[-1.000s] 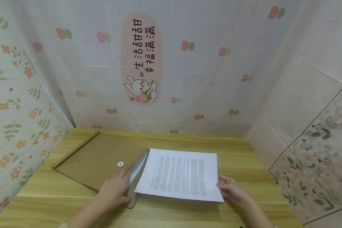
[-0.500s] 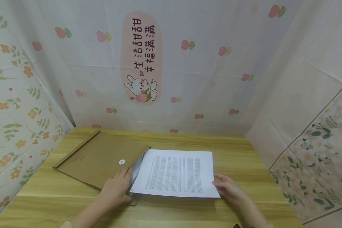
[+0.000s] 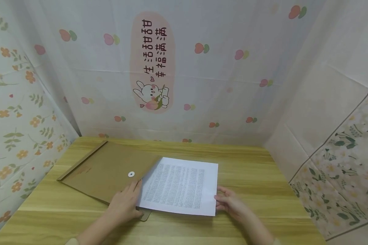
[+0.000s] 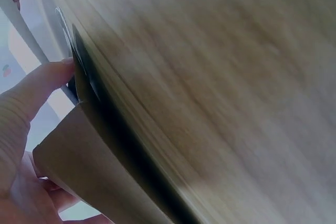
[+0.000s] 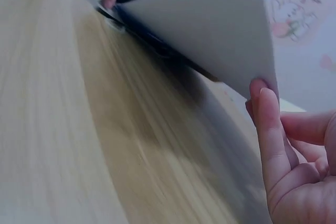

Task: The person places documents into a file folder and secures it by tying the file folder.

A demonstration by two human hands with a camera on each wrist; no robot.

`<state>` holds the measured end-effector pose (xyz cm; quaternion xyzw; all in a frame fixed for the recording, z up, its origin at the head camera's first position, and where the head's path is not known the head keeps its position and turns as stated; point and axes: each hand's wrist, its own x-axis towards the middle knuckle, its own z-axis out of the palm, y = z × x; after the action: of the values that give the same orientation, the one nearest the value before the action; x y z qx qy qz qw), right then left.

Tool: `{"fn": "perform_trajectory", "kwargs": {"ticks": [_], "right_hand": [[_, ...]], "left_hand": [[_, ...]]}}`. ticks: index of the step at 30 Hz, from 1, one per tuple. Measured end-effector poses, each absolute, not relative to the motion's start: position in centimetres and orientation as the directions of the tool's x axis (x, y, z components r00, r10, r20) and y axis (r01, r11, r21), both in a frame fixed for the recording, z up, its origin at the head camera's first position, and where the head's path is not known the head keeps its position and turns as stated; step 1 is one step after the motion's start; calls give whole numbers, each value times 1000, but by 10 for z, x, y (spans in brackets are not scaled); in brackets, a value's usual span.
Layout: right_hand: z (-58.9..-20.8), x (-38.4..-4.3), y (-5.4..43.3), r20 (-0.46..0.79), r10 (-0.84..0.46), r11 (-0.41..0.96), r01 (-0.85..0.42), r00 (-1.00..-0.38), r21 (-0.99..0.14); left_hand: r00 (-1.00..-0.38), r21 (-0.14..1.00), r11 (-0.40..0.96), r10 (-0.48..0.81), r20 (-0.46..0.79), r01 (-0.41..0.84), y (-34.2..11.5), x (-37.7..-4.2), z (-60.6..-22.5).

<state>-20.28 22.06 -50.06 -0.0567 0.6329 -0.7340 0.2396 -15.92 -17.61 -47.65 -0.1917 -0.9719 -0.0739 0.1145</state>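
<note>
Printed paper (image 3: 179, 187) lies partly inside a brown envelope (image 3: 105, 170), its left end passing under the envelope's upper panel at the slanted mouth. Most of the sheet shows outside, to the right of that mouth, with blocks of small dark print facing up; the print is too small to read. How far the hidden end reaches into the envelope cannot be told, and neither can whether there is one sheet or several.

The envelope rests on the left part of the wood-grained surface (image 3: 248, 170), set at an angle. A folded strip runs along its far left end, and a white round button (image 3: 131, 174) sits on the upper panel near the mouth. Below the paper's near left corner, a brown flap (image 3: 145, 215) with a rounded end pokes out over the surface.

At the mouth, the left hand (image 3: 125, 202) grips the envelope's near edge, its fingers spread over the upper panel and the thumb bent to the other side of the edge. The right hand (image 3: 231, 203) pinches the paper's right edge near the close corner, between thumb and bent fingers, with almost no gap beyond the paper itself. In the right wrist view, the paper's pale underside slopes up from the envelope to this hand, raised off the surface.

Behind stands a white curtain (image 3: 227, 95) printed with small fruit shapes, a rabbit and writing.
</note>
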Motion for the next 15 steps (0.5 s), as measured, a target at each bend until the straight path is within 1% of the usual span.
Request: {"fn": "perform_trajectory", "kwargs": {"ticks": [4, 15], "right_hand": [[-501, -203, 203, -217, -439, -98, 287, -872, -953], [-503, -208, 153, -198, -497, -124, 295, -845, -947]], "left_hand": [[-901, 111, 913, 358, 246, 393, -177, -158, -477], [-896, 92, 915, 358, 262, 392, -176, -159, -481]]}}
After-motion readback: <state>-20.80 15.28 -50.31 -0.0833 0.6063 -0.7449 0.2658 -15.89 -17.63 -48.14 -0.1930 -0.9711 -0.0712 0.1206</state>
